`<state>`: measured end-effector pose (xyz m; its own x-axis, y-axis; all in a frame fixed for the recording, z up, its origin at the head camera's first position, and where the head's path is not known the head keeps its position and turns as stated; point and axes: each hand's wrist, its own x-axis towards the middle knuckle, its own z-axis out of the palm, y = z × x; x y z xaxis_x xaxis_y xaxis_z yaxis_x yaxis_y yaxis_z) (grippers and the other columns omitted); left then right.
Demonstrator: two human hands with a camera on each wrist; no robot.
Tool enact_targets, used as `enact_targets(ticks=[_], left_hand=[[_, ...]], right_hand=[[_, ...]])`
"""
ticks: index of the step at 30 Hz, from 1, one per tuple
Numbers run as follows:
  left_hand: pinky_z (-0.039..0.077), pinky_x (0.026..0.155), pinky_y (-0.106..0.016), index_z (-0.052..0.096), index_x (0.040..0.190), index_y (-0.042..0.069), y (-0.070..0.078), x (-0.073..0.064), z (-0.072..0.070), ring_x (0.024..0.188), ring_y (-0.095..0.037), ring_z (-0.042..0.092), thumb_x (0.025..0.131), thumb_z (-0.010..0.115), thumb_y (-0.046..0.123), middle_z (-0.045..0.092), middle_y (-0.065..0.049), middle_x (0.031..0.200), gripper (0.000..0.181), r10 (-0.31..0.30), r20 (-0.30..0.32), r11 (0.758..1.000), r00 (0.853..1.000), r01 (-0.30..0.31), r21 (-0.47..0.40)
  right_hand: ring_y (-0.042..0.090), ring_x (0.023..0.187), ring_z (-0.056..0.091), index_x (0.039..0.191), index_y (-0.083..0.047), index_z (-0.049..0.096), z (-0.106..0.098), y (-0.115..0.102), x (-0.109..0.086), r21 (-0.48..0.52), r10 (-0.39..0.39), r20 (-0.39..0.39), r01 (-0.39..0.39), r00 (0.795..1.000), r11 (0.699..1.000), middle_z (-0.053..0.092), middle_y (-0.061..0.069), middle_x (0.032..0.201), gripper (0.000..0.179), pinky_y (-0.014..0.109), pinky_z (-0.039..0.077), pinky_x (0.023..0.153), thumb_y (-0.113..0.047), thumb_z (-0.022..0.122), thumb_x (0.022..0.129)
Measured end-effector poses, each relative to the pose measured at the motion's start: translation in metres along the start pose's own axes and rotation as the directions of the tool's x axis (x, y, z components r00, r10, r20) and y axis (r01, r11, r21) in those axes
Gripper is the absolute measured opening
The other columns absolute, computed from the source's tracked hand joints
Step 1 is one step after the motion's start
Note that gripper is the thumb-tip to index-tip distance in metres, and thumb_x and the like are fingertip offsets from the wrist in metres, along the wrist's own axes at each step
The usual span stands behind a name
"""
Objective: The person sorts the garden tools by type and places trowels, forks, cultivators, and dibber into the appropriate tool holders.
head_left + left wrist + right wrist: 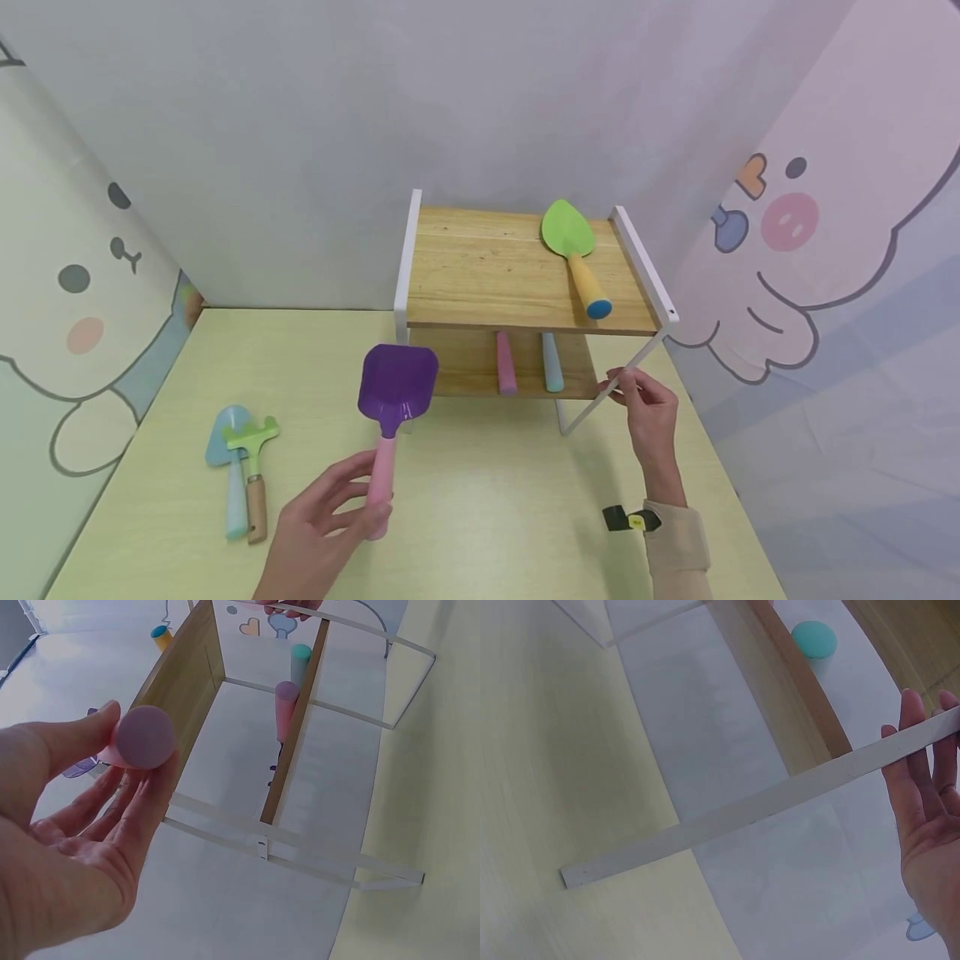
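My left hand (322, 517) holds a toy shovel by its pink handle (382, 483), between thumb and fingers. Its purple scoop (397, 382) points up and away, in front of the shelf's left side. In the left wrist view the round handle end (145, 737) faces the camera. At the right, my right hand (651, 410) grips the slanted white leg (757, 802) of a two-tier wooden shelf (487, 271). A green trowel (567, 229) with a yellow handle lies on the top board. On the lower board are a pink handle (506, 363) and a light blue handle (552, 363); their far ends are hidden.
On the table (315, 358) at the left, a light blue shovel (236, 496) lies beside a green rake (253, 442) with a brown handle, their heads overlapping. A grey-white curtain (300, 150) with cartoon figures surrounds the table at the back and sides.
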<state>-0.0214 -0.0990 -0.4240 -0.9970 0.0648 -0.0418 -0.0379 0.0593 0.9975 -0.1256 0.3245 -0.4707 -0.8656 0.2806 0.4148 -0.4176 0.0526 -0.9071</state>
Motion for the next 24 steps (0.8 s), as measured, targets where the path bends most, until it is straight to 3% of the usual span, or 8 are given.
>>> enact_targets(ticks=[7,13,24], left_hand=[[0.063,0.078,-0.039,0.066,0.133,0.016,0.007,0.010,0.010,0.101,-0.020,0.072,0.089,0.080,0.002,0.071,-0.004,0.125,0.048,0.116,0.070,0.993,0.991,-0.117,0.002],[0.063,0.078,-0.038,0.065,0.134,0.018,0.015,0.020,0.017,0.100,-0.020,0.072,0.090,0.080,0.004,0.071,-0.003,0.124,0.049,0.214,0.132,0.977,0.968,-0.215,-0.006],[0.064,0.076,-0.040,0.066,0.135,0.017,0.032,0.038,0.031,0.101,-0.021,0.072,0.091,0.078,0.003,0.070,-0.004,0.126,0.048,0.282,0.173,0.959,0.944,-0.273,-0.072]], right_hand=[[0.016,0.079,0.077,0.101,0.016,0.070,-0.001,0.001,0.000,0.008,0.002,0.000,-0.002,1.000,1.000,0.076,0.007,0.088,0.018,0.029,0.061,0.078,0.003,0.057,0.103],[0.015,0.080,0.077,0.102,0.015,0.071,-0.001,0.001,0.001,-0.003,0.011,-0.007,-0.011,1.000,1.000,0.076,0.006,0.091,0.019,0.028,0.061,0.078,0.003,0.057,0.103],[0.017,0.080,0.077,0.100,0.014,0.072,0.000,0.002,0.001,0.067,-0.009,0.007,0.008,1.000,0.998,0.076,0.007,0.092,0.018,0.029,0.061,0.078,0.006,0.056,0.103]])
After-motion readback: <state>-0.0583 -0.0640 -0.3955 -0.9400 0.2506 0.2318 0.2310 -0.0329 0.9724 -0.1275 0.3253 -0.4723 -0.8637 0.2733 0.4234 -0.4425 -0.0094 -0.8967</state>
